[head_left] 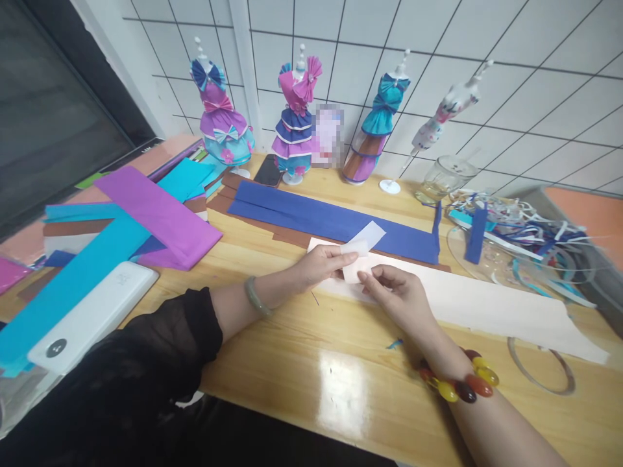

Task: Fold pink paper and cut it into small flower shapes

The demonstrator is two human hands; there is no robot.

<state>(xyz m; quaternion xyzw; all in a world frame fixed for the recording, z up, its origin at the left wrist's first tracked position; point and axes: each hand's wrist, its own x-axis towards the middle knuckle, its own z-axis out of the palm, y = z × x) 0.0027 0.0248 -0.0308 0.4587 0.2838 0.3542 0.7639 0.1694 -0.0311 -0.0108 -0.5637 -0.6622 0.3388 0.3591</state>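
Between my hands is a short white strip [370,237] of thin, paper-like material, bent or folded over itself. My left hand [322,266] pinches it with thumb and fingers from the left. My right hand [400,295] pinches its lower right end between thumb and fingertips. Under and behind my hands lies a long pale pinkish-white strip [491,299], stretching off to the right. Just beyond is a folded dark blue strip [316,214] on top of brown pieces [292,236].
Several small dress forms [293,130] stand along the tiled wall. At left are purple [160,214] and turquoise strips [92,279] and a white power bank [97,314]. A glass [445,180], a heap of scraps [516,227] and a ring-shaped piece [567,383] lie at right.
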